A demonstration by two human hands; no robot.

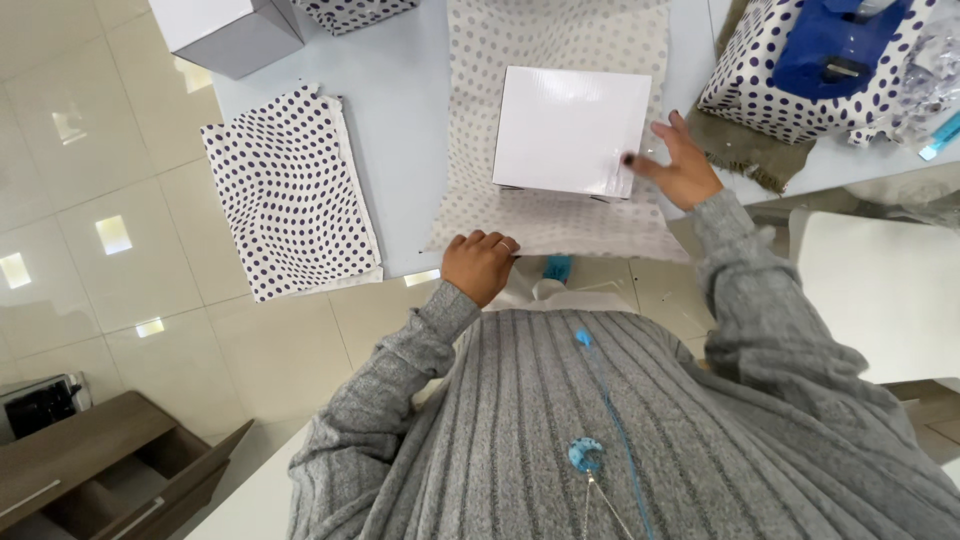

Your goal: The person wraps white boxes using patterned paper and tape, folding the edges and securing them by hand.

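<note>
A white square box [570, 130] sits on a sheet of wrapping paper [560, 40] laid with its pale dotted underside up on the light table. My right hand [680, 165] rests with spread fingers against the box's right near corner, thumb on its top. My left hand [480, 262] is curled over the near edge of the paper at the table's front edge, pinching it.
A stack of folded white paper with dark dots [290, 190] hangs over the table's left front. A grey-white box [225, 30] stands far left. A dotted wrapped box holding a blue item [800, 70] sits far right. A white chair [880, 280] stands right; tiled floor lies left.
</note>
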